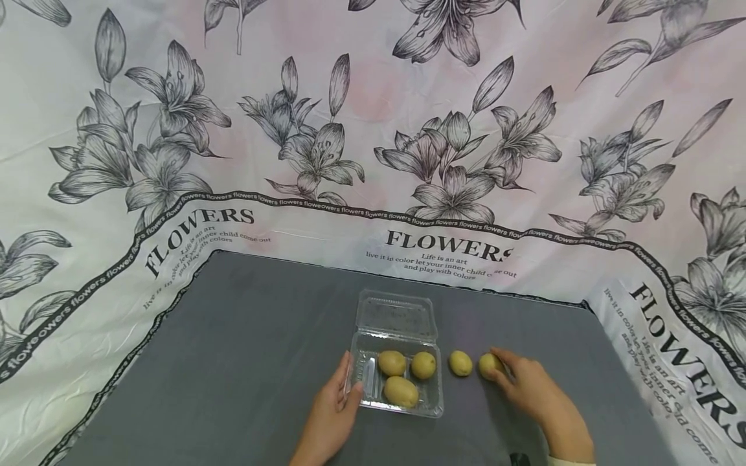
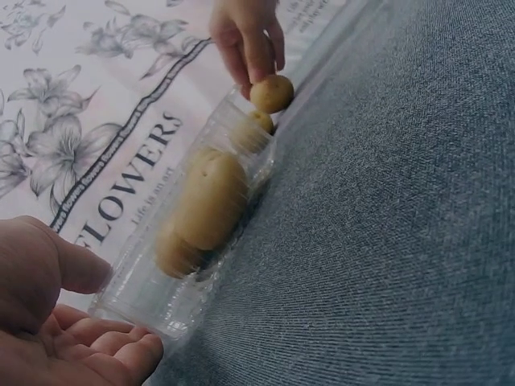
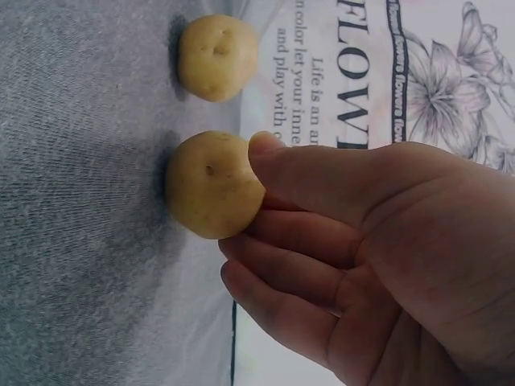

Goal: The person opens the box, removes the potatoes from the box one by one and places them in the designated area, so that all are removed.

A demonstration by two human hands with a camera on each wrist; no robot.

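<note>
My right hand (image 1: 535, 391) pinches a small yellow potato (image 3: 211, 185) between thumb and fingers, at the right of the container. This potato appears to touch the grey cloth in the right wrist view. Another loose potato (image 1: 460, 364) lies between it and the clear plastic container (image 1: 431, 406). Inside the container are three potatoes: one at the back left (image 1: 392, 363), one at the back right (image 1: 423, 366) and one at the front (image 1: 401, 392). My left hand (image 1: 334, 411) grips the container's left side, thumb at the front corner and fingers along the edge.
The container's hinged lid (image 1: 396, 315) is folded back, away from me. A grey cloth (image 1: 245, 362) covers the table. White fabric printed with flowers (image 1: 315, 155) hangs behind and at both sides.
</note>
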